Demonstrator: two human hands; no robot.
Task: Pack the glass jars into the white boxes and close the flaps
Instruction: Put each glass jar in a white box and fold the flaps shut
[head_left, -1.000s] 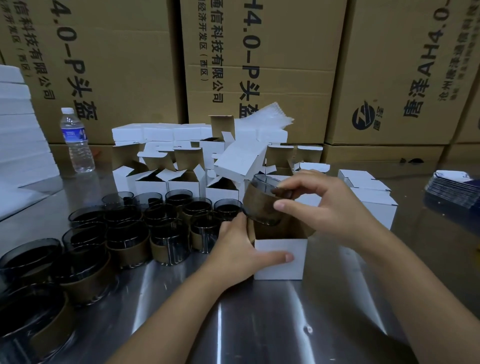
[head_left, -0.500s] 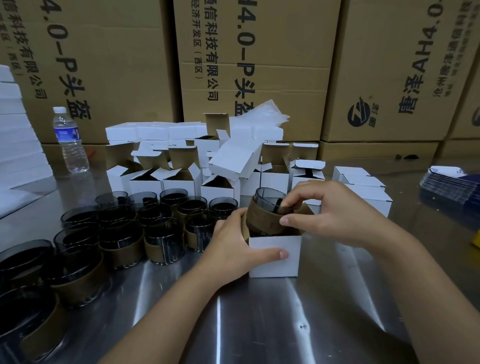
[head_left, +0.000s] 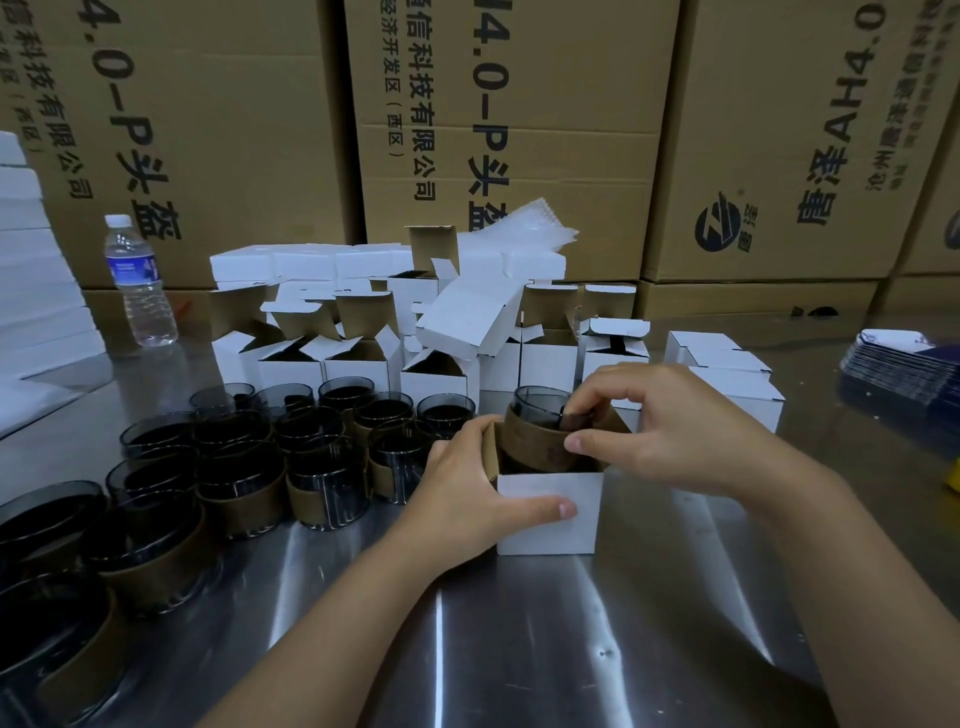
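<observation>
Halfway in box (head_left: 548, 514), jar (head_left: 535, 441) in R grip (head_left: 675, 436)

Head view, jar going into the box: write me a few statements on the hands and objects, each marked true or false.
1. The right hand pinches the jar at its rim. True.
2. The jar sits fully inside the white box, flaps closed. False: its upper part rises above the open top.
3. The left hand hangs idle. False: it grips the white box's left side, thumb across the front.
4. A water bottle stands at the far left. True.
</observation>
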